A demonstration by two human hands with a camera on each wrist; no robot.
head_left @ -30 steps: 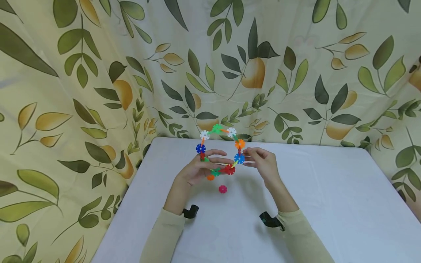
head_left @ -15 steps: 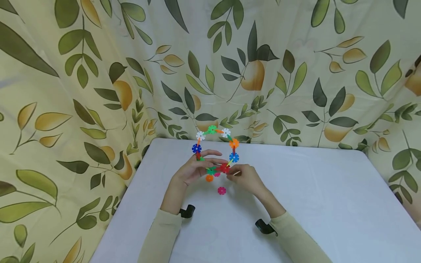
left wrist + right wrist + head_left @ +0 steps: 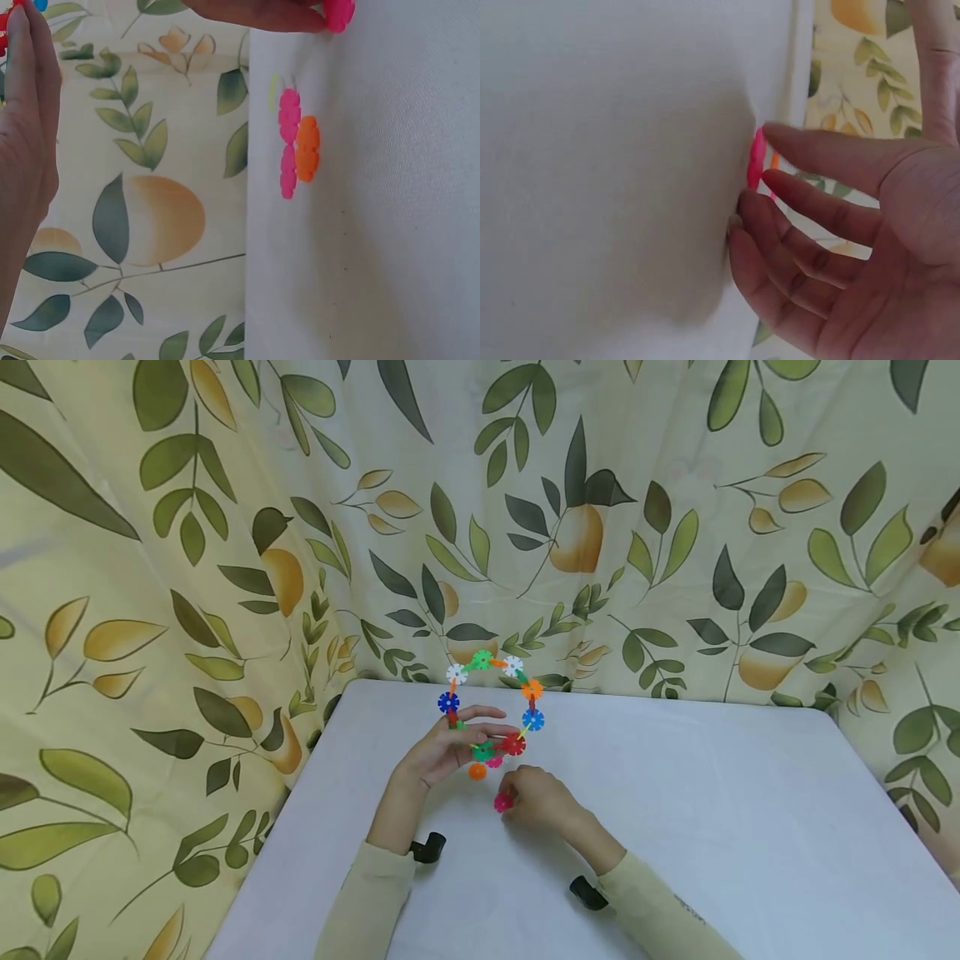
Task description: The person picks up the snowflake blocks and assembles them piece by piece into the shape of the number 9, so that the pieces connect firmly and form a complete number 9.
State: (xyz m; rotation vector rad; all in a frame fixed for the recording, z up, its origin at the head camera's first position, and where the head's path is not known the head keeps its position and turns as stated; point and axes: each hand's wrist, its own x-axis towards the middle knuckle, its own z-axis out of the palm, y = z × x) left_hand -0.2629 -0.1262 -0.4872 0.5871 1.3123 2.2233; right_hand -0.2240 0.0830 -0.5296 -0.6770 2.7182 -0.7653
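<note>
In the head view, my left hand (image 3: 441, 752) holds a ring of linked plastic snowflake discs (image 3: 513, 743) upright above the table. Green, white, orange, blue and red discs make up the ring, and the fingers hide part of its lower left side. My right hand (image 3: 546, 797) pinches a pink snowflake disc (image 3: 502, 802) low at the tabletop, nearer to me than the ring. The right wrist view shows the thumb and index fingertip at that pink disc (image 3: 756, 159), with the other fingers curled beside it.
Loose on the white table (image 3: 712, 827) lie an orange disc (image 3: 307, 148) and two more pink discs (image 3: 289, 116), just below the ring. A leaf-patterned curtain (image 3: 420, 527) hangs behind the table and along its left side.
My right hand has left the ring's right side, come down toward me, and taken hold of the pink disc on the table. The left hand and ring have shifted slightly left.
</note>
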